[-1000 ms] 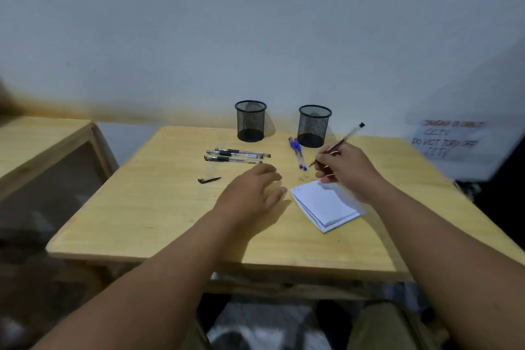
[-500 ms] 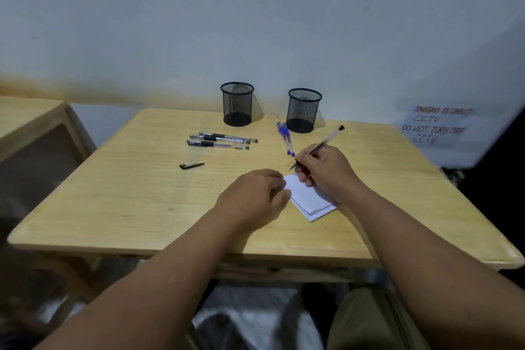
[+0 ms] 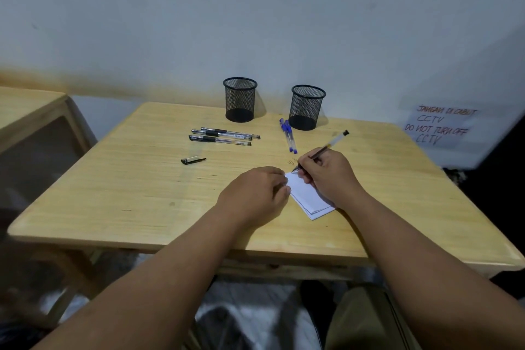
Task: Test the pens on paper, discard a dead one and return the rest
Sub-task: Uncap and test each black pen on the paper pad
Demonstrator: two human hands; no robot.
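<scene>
Testing in progress. Right hand pinches a black pen in a writing grip, tip at the far corner of the paper; whether it leaves ink can't be made out. Left hand lies palm-down with fingers loosely curled, fingertips on the paper's left edge, pinning it, holding nothing.

Likely early-to-middle: three black pens lie side by side on the counter, capped ends toward the left, well apart from the paper. Two blue pens lie just beside the right cup. A loose cap sits alone nearer the left, probably off the pen in hand. Both mesh cups, left cup too, look empty, so nothing returned yet and nothing visibly discarded. Can't tell which pens are already tested.

Left to do, by judgement: finish this pen, recap, test the rest, bin the dead one, refill a cup.

Around: small scribbles on the counter wood just past the paper; a handwritten CCTV note on the wall at right; another table at far left. Nothing blocks the reach to the pens or cups.
</scene>
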